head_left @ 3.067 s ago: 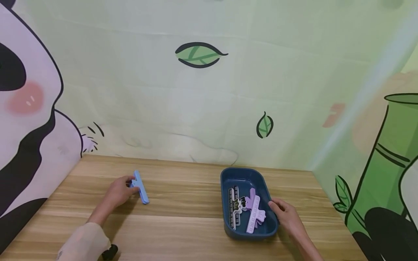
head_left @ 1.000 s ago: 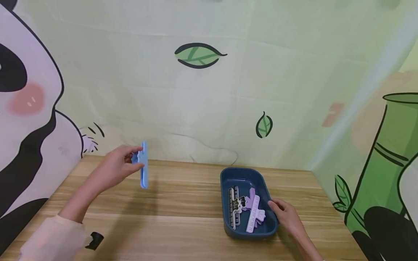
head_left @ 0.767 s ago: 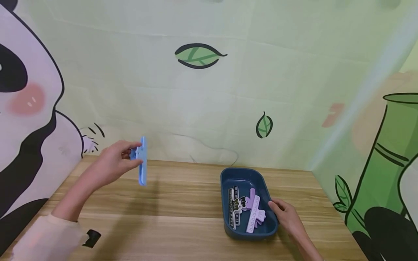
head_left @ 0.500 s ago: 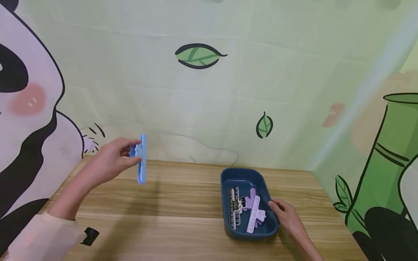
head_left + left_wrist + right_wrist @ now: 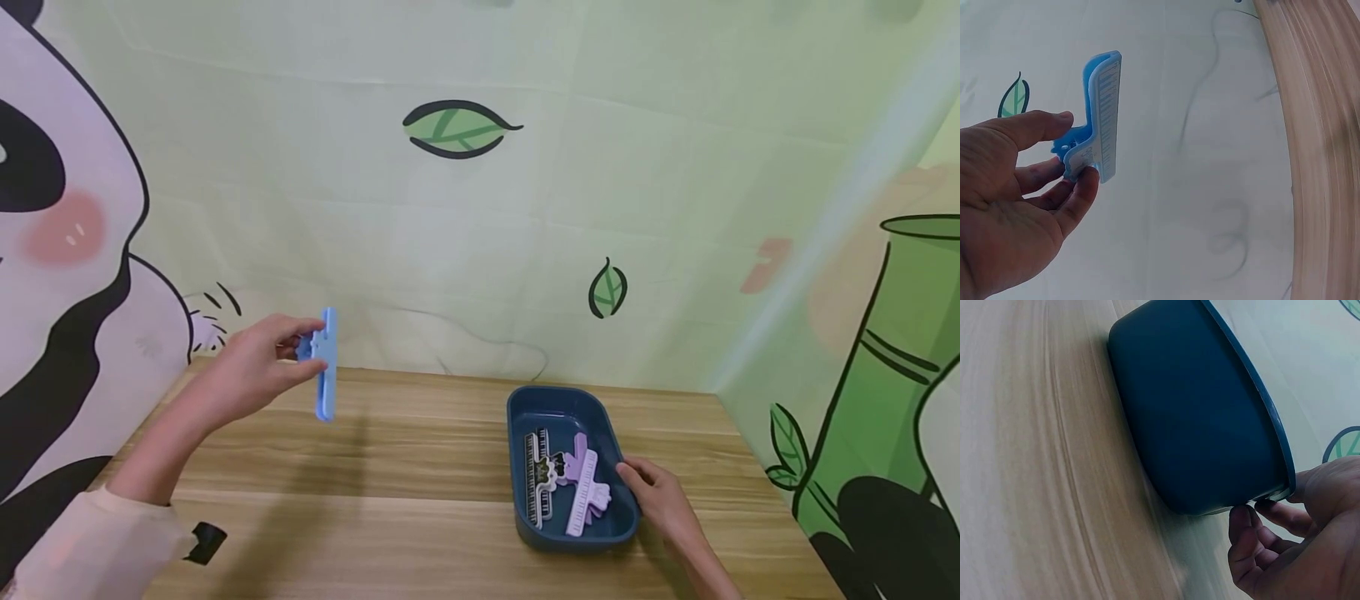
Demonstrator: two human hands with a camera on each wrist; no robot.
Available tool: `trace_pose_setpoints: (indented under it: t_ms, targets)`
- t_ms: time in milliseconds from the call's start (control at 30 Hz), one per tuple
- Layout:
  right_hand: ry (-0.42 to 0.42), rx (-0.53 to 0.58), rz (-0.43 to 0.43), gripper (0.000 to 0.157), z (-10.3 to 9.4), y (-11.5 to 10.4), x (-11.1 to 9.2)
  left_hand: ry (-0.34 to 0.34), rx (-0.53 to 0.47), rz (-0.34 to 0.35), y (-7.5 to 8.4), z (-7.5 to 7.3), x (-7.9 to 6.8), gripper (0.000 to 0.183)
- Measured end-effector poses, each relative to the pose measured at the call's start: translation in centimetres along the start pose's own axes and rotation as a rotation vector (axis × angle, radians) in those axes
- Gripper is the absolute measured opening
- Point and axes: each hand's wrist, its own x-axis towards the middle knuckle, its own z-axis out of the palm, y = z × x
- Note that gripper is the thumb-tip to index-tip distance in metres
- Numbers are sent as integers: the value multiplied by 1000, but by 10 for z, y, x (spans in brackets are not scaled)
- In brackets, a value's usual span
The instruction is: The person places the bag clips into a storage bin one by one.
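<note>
My left hand [image 5: 258, 362] pinches a light blue plastic clip [image 5: 327, 379] between thumb and fingers, holding it upright above the table. Ruler-like marks run along the long edge of the blue clip [image 5: 1109, 112] in the left wrist view. At the right, my right hand [image 5: 663, 500] grips the side rim of a dark blue bin [image 5: 517, 500], its curled fingers against the outer wall in the right wrist view. Inside lie black-and-white clips [image 5: 534, 479] on the left and purple clips [image 5: 582, 492] on the right, partly overlapping.
The bin stands on a wood-grain table [image 5: 420, 450]. Behind the table hangs a pale green backdrop [image 5: 315, 192] printed with leaves, a panda and bamboo. A black strap [image 5: 206, 543] shows beside the left sleeve [image 5: 97, 546].
Since the oldest frame my left hand has lifted the blue clip off the table and turned it upright. Over the last half second it is nearly still. Bin and right hand have stayed put.
</note>
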Motion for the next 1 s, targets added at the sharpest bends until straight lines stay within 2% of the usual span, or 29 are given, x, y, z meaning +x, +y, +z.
trace_pose_setpoints:
  t_ms: [500,1000]
  targets:
    - [8,1,-12,44,0,0,0,-24,-52,61,12,17,6,52]
    - [5,-13,-10,46,-1,0,1,-86,-120,94,26,48,17,51]
